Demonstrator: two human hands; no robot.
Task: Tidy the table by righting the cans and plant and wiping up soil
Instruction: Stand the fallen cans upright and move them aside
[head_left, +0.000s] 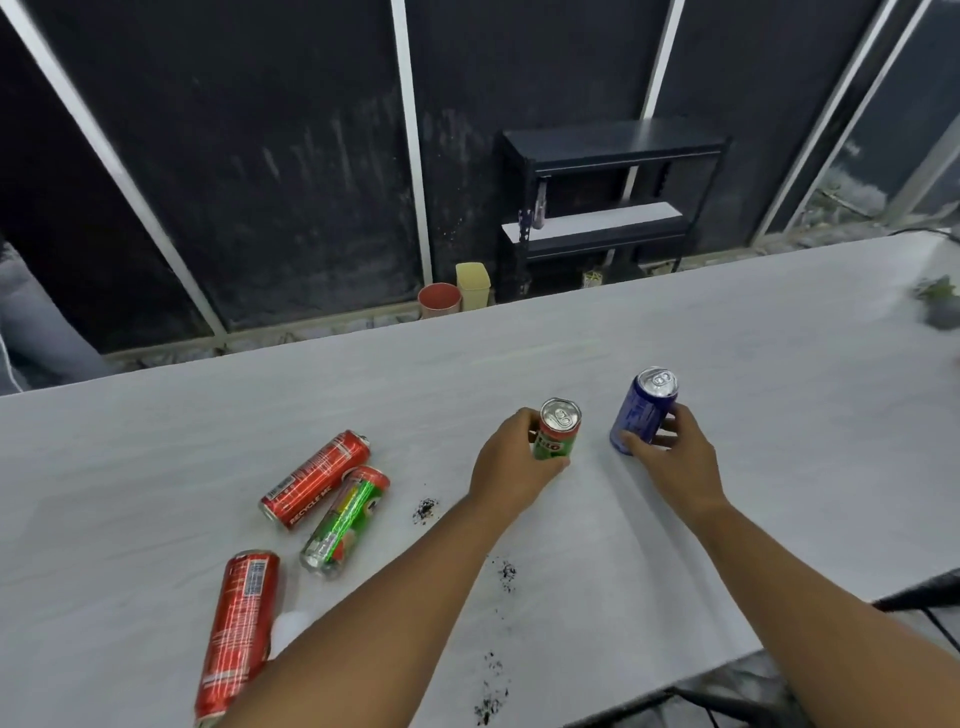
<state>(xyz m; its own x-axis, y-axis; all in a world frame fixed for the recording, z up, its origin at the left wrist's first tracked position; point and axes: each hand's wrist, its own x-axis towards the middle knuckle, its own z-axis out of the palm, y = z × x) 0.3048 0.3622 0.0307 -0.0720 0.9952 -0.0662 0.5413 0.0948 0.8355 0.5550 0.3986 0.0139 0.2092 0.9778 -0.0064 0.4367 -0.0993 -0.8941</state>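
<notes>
Standing top end up on the white table (156, 457) are two cans, each held by one hand. The left hand (511, 457) grips the small green can (558, 434), thumb on the near side and fingers curled round the far side. The right hand (670, 454) grips the blue can (643, 413), thumb against its lower left wall and fingers wrapped round its right side. The two cans stand near each other but apart, at mid-table. Three more cans lie on their sides to the left. The upper red can (316, 479) lies just beside the green-and-silver can (345, 521); whether they touch cannot be told. The nearer red can (239, 631) lies apart from them toward the near edge, its lower end hidden by the left forearm. Dark soil (426, 509) lies in small scattered patches: one right of the green-and-silver can, others beside the left forearm and toward the near edge. The plant (937, 301) is at the far right end of the table, blurred, so its posture cannot be told. Beyond the table, on the floor by the dark wall, are a black shelf unit (608, 197), a red cup (439, 300) and a yellow cup (472, 283).
</notes>
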